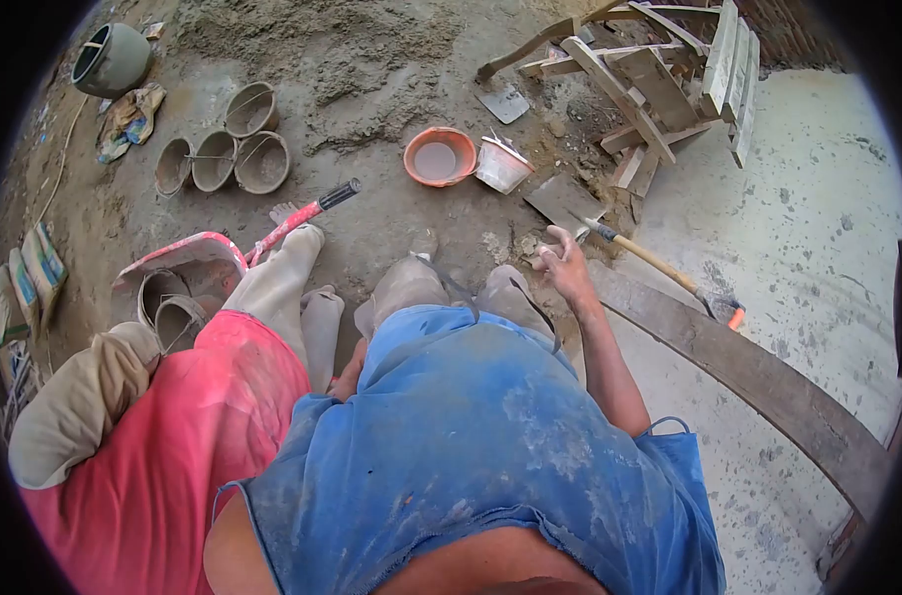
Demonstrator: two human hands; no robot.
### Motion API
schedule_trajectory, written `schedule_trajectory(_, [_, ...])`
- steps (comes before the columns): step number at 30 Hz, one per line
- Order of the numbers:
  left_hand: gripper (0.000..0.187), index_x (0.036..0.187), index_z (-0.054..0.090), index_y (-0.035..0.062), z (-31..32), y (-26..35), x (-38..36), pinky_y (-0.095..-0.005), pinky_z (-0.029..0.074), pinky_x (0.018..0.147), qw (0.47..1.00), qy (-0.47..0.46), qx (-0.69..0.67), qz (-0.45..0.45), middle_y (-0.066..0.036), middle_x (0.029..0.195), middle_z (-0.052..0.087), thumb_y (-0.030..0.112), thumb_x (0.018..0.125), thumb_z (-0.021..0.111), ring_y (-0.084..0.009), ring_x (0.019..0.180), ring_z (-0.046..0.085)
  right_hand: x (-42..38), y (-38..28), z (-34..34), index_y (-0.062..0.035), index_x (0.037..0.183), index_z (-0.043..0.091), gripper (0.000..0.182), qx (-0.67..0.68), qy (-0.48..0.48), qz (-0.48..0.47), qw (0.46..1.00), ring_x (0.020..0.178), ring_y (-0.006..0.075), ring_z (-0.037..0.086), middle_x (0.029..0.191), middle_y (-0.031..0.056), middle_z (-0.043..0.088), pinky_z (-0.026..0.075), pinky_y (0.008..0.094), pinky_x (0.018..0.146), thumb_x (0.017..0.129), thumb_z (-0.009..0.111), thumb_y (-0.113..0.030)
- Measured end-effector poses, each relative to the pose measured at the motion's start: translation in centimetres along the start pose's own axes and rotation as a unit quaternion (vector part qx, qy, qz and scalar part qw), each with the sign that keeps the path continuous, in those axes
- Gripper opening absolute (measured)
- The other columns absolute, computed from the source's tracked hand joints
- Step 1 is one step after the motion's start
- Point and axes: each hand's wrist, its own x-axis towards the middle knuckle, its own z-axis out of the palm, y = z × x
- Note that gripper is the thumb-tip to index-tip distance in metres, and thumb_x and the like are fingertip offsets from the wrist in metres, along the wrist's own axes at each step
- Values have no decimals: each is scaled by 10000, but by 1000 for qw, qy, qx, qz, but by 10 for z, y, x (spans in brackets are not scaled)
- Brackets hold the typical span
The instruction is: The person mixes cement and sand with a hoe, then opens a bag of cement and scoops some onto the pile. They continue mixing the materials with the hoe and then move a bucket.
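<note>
My right hand is raised in front of my right knee, its fingers apart and slightly bent, with pale dried smears on the fingertips. Just beyond it lies a shovel with a flat grey blade and a wooden handle. The handle extends right to an orange end. Beside my right forearm a long grey plank runs back toward the lower right. My left hand is low by my left hip, partly covered by my blue shirt; its fingers are hidden.
Close on my left sits a person in pink clothing. A red wheelbarrow holding buckets stands beyond them. Several mortar buckets, an orange basin and a white bucket are ahead. Wooden trestles lie back right, beside a pale slab.
</note>
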Motion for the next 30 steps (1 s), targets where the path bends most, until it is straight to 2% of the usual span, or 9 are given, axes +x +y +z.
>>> schedule_trajectory(9, [501,1109,559,-47,34,70,31,-367,455,836,978,140,-151,21,-215,1066,603,369,836,497,-263,986,585,164,-41,-20,24,1269,390,515,-61,-105,-23,992,730,178,615,975,161,600,470,304,702,799,546,-117])
schedule_trajectory(12, [494,1108,560,-47,51,104,44,-364,456,834,962,194,-190,31,-211,1063,606,363,839,495,-258,984,587,240,-45,-29,4,1278,379,533,-136,-131,-102,977,696,165,610,944,136,605,472,286,597,793,560,-124])
schedule_trajectory(14, [383,1082,591,-29,51,128,46,-299,452,799,931,295,-215,23,-126,1010,638,258,875,443,-163,944,582,272,-60,-34,37,1250,408,514,-123,-145,-85,978,666,169,612,996,186,592,482,299,628,783,565,-110])
schedule_trajectory(19, [377,1108,580,0,45,180,52,-287,448,803,922,316,-215,59,-111,1015,637,262,874,442,-175,934,586,327,-77,-60,24,1205,454,464,-89,-167,-89,978,676,175,615,950,165,598,488,284,607,773,566,-103])
schedule_trajectory(21, [382,1129,563,6,35,188,60,-290,450,797,932,316,-162,69,-110,1016,634,268,878,444,-182,924,586,325,-117,-71,25,1199,460,448,-100,-160,-91,978,696,177,620,954,152,602,487,274,632,784,569,-104])
schedule_trajectory(24, [380,1173,516,51,24,212,63,-305,470,685,941,235,-244,8,-79,1055,609,301,889,473,-182,821,593,339,-158,-90,24,1174,486,401,-45,-134,-175,974,735,172,624,942,135,610,485,277,659,810,569,-122])
schedule_trajectory(26, [374,1178,514,66,13,221,70,-298,464,659,924,244,-294,-6,-68,1060,604,301,891,471,-166,801,591,345,-201,-103,34,1127,536,363,-47,-73,-273,958,771,173,634,950,159,625,491,306,694,810,573,-139])
schedule_trajectory(28, [365,1184,508,87,-6,205,80,-282,446,616,894,239,-379,16,-31,1027,603,307,897,459,-117,760,579,372,-227,-114,-8,1089,573,315,-139,42,-392,908,838,234,629,955,144,639,482,331,757,815,568,-164])
schedule_trajectory(30, [365,1185,507,87,-4,232,61,-278,447,616,880,284,-380,10,-31,1029,605,305,897,462,-118,767,579,400,-242,-127,-76,1140,550,356,-261,94,-365,889,998,294,573,1087,153,588,447,374,846,828,560,-245])
